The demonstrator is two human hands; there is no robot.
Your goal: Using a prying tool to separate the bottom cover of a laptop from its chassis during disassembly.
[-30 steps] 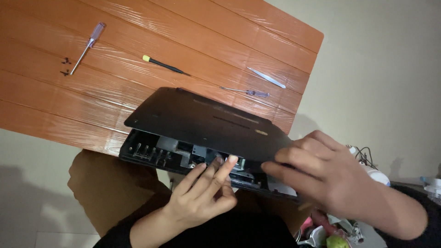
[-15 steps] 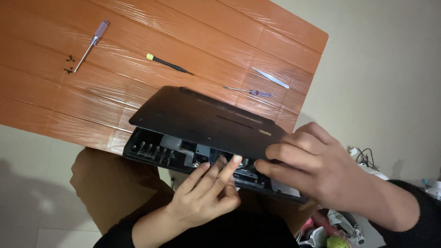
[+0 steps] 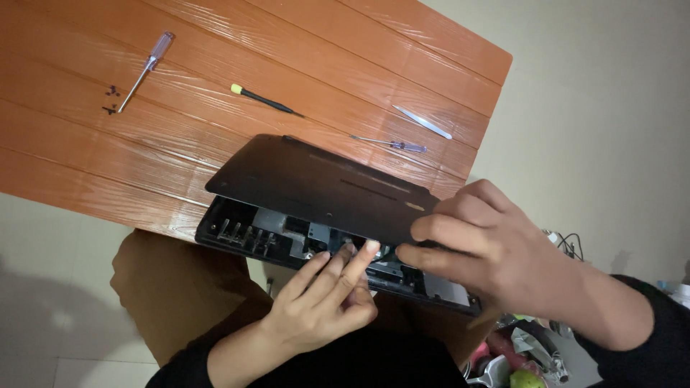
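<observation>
A black laptop lies upside down at the near edge of the orange table (image 3: pixel 86 165). Its bottom cover (image 3: pixel 316 183) is tilted up off the base (image 3: pixel 251 233), so the inner parts show along the near side. My right hand (image 3: pixel 489 248) grips the cover's near right corner, fingers over its edge. My left hand (image 3: pixel 327 298) rests below it with two fingertips touching the exposed inside of the base; it holds nothing.
On the table lie a clear-handled screwdriver (image 3: pixel 144 70) beside several small dark screws (image 3: pixel 110 100), a yellow-tipped screwdriver (image 3: pixel 262 99), a small purple screwdriver (image 3: pixel 392 144) and metal tweezers (image 3: pixel 422 122). Cables and clutter (image 3: pixel 532 352) sit on the floor at lower right.
My right hand has shifted slightly left along the cover's edge, and the view has moved a little. My left hand stays at the base's open side.
</observation>
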